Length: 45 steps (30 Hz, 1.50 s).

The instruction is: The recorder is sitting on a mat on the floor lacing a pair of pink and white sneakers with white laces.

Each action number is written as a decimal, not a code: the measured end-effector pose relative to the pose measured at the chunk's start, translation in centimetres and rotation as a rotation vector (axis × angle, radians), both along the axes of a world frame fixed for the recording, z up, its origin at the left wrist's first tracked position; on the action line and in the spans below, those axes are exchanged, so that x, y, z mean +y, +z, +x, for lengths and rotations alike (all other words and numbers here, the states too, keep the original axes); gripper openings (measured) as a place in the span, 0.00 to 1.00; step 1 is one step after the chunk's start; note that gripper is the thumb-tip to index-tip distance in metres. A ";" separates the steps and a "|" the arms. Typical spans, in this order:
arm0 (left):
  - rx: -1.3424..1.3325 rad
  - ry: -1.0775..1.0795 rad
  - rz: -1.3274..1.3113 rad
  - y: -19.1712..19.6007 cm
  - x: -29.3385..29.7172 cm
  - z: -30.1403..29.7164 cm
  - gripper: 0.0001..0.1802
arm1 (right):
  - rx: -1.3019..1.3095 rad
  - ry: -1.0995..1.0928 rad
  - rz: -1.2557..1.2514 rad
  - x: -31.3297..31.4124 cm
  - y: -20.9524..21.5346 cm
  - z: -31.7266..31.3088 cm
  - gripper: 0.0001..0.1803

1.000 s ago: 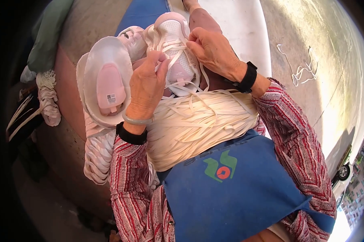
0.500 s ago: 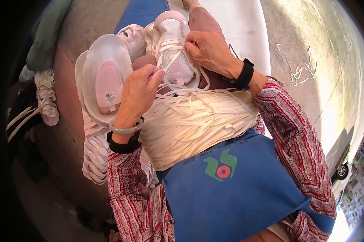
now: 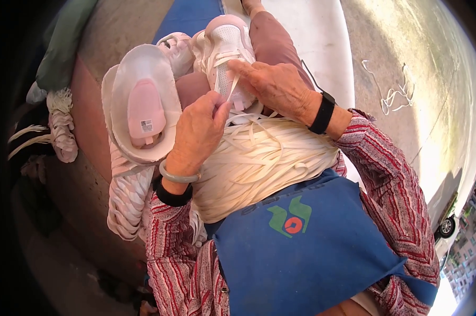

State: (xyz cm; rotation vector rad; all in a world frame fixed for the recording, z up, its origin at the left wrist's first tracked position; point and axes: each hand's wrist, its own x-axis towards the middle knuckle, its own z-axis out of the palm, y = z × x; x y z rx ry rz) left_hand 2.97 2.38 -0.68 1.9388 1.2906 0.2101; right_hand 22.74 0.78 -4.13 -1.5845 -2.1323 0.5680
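Observation:
A white and pink sneaker upper (image 3: 226, 39) lies across my lap at the top middle, its toe pointing away. White shoelace (image 3: 233, 87) crosses its front. With thumb and finger pressed together, my left hand (image 3: 200, 129) pinches the lace just below the upper's tongue. My right hand (image 3: 280, 89) is curled over the upper's right side, its index finger lying across the laced front where the strand comes out; its thumb is hidden. Beneath both hands a thick bundle of cream laces (image 3: 259, 163) is spread over my lap.
Left of my left hand stands a pale oval shoe piece with a pink pad (image 3: 146, 108). More pink and white uppers (image 3: 175, 50) lie behind it. Braided white strips (image 3: 124, 205) hang below. A loose lace (image 3: 393, 95) lies on the floor at right. A blue apron (image 3: 301, 253) covers my front.
My left hand has moved right and slightly down, with the lace in its pinch. My right hand has come lower, its index finger now reaching over the upper's front.

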 end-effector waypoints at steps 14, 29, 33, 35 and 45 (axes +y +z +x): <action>-0.145 0.044 -0.282 2.6 -1.0 -1.1 0.12 | 0.290 -0.113 -0.192 0.0 1.1 2.4 0.10; -0.185 -0.106 -0.138 5.4 -4.7 0.1 0.10 | 0.561 -0.150 -0.403 -3.2 5.2 -1.4 0.19; -0.154 -0.167 -0.072 4.7 -5.9 0.8 0.09 | 0.611 -0.078 -0.426 -3.0 3.8 -1.8 0.17; -0.213 -0.202 -0.023 4.1 -6.2 1.1 0.09 | 0.585 0.025 -0.601 -2.8 3.7 -1.6 0.17; -0.232 -0.169 -0.174 4.3 -6.0 2.3 0.09 | 0.651 0.060 -0.895 -1.5 4.0 -0.2 0.11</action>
